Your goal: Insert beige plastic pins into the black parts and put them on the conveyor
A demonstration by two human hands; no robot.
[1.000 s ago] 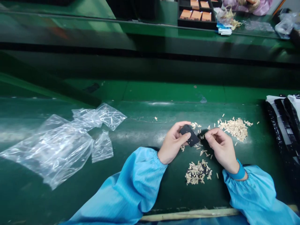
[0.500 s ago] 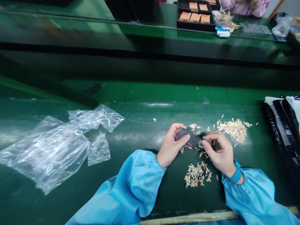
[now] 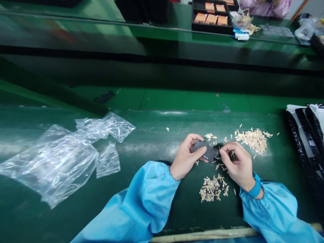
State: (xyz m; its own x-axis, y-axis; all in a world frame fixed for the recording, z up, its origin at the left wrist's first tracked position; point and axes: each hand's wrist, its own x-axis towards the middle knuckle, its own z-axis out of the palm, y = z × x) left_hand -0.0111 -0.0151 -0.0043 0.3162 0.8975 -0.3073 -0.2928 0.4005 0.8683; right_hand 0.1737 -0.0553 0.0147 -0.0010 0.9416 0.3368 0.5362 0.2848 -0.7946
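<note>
Tilted between the thumb and fingers of my left hand (image 3: 186,156) is a dark grey flat rectangular part (image 3: 205,151). My right hand (image 3: 236,162) is at the part's right end, thumb and index finger pinched together. Whatever those fingertips hold is too small to make out. Below the hands lies a pile of small tan strips mixed with black bits (image 3: 214,189). Loose tan pieces (image 3: 210,136) are scattered behind and under the part. A larger heap of tan pieces (image 3: 254,140) sits beyond my right hand.
Clear plastic bags (image 3: 63,158) spread over the green worktop (image 3: 146,135) at left. Black and white packets (image 3: 307,135) are stacked at the right edge. On the raised far shelf stands a black tray (image 3: 212,28) with orange blocks, near a person in a pink sleeve (image 3: 268,8).
The view has shifted very slightly. Both hands stay at the grey part, which has turned a little in my left hand; the right fingertips remain at its end.
</note>
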